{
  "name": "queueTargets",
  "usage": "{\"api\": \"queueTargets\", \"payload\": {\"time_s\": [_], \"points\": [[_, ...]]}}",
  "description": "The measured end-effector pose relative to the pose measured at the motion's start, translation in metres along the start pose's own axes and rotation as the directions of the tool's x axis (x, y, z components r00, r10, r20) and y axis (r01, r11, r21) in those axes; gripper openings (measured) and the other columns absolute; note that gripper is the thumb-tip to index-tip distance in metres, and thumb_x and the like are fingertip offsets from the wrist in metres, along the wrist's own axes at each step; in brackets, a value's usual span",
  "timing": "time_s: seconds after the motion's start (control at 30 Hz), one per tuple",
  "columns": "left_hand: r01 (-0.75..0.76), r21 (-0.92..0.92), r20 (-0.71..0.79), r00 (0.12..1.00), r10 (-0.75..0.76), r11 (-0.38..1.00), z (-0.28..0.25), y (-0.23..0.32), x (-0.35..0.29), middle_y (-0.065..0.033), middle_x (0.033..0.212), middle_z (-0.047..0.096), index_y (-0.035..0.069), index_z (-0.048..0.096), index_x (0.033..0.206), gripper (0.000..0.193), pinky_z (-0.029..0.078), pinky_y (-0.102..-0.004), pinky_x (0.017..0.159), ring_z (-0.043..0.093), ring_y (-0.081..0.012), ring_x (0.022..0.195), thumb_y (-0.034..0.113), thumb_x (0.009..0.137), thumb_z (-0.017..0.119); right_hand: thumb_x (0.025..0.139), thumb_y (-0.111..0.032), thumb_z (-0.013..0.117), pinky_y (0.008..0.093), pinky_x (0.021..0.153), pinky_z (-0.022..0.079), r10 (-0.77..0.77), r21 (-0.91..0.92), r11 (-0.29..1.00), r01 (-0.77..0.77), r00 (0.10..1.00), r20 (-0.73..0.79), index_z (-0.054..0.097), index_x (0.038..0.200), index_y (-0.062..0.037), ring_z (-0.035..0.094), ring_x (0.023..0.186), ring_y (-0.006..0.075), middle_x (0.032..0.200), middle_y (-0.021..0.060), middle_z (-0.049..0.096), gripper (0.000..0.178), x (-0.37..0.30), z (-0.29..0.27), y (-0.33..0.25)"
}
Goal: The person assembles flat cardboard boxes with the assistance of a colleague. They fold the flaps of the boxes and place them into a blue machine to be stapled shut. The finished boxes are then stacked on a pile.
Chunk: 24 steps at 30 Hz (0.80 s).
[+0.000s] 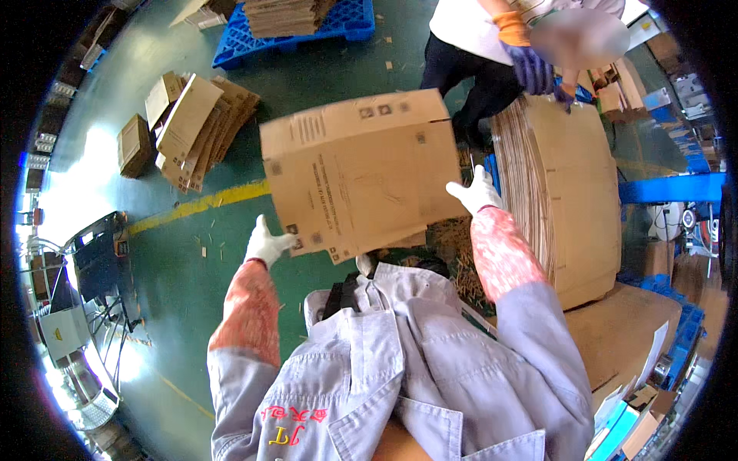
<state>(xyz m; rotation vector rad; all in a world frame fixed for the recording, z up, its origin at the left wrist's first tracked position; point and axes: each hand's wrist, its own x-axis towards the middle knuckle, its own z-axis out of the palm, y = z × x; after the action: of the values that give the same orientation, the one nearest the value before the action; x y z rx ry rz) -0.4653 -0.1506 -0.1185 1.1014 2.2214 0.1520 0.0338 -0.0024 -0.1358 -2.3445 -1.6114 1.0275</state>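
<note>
A flattened brown cardboard box (377,173) with dark print lies tilted in front of me, between my two white-gloved hands. At its near left corner is my left hand (269,243), its thumb stretched over the corner and its fingers pointing up outside the edge. My right hand (477,192) is spread at the right edge, thumb tip overlapping the board and fingers apart from it. Neither hand visibly wraps round the cardboard; whether the thumbs touch it is hard to tell. Part of another cardboard piece (410,240) shows beneath its near edge.
On the right stands a tall stack of flat cardboard (580,192), with a co-worker's purple-gloved hand (532,69) above it. More cardboard (192,127) leans in a pile on the floor at the left. A blue pallet (357,27) holds a stack at the back.
</note>
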Motion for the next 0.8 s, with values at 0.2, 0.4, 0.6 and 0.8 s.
{"api": "queueTargets", "payload": {"time_s": [0.2,0.4,0.6,0.8], "points": [[0.074,0.155,0.133,0.987,-0.095,0.985,0.071,-0.005,-0.015,-0.0274,0.140,0.055,-0.003,0.040,0.147,0.093,0.048,-0.0432,0.106,0.056,-0.0386,0.128,0.039,0.075,0.081,0.083,-0.051,0.073,0.0461,0.116,0.037,0.110,-0.069,0.992,-0.107,0.993,0.039,0.032,0.155,-0.0053,0.041,0.143,0.0350,0.159,0.0216,0.035,0.094,-0.048,0.050,0.080],[-0.115,0.030,0.206,0.973,0.106,0.993,0.116,0.043,0.015,-0.0265,0.137,0.059,-0.005,0.049,0.142,0.085,0.047,-0.0416,0.105,0.059,-0.0361,0.126,0.039,0.076,0.080,0.088,-0.052,0.071,0.0424,0.083,0.036,0.572,0.806,0.133,-0.576,0.709,0.412,0.044,0.130,-0.0050,0.039,0.100,0.0294,0.118,0.0132,0.041,0.069,-0.113,0.089,0.195],[-0.304,0.110,0.247,0.931,0.270,0.946,0.124,0.209,0.016,-0.0297,0.132,0.059,-0.006,0.041,0.147,0.090,0.052,-0.0439,0.097,0.064,-0.0342,0.116,0.035,0.077,0.080,0.089,-0.058,0.069,0.0456,0.074,0.035,0.826,0.844,-0.465,0.267,0.475,0.304,0.046,0.119,-0.0149,0.038,0.081,0.0247,0.097,0.0076,0.036,0.057,-0.084,0.043,0.246],[-0.795,0.055,0.100,0.607,0.788,0.605,0.138,0.351,-0.028,-0.0254,0.148,0.045,0.000,0.040,0.148,0.089,0.042,-0.0424,0.110,0.051,-0.0412,0.132,0.028,0.076,0.083,0.085,-0.065,0.069,0.0566,0.105,0.032,0.821,0.769,-0.518,0.373,0.471,0.324,0.037,0.146,-0.0188,0.040,0.116,0.0316,0.127,0.0170,0.037,0.083,-0.026,-0.007,0.260]]}}
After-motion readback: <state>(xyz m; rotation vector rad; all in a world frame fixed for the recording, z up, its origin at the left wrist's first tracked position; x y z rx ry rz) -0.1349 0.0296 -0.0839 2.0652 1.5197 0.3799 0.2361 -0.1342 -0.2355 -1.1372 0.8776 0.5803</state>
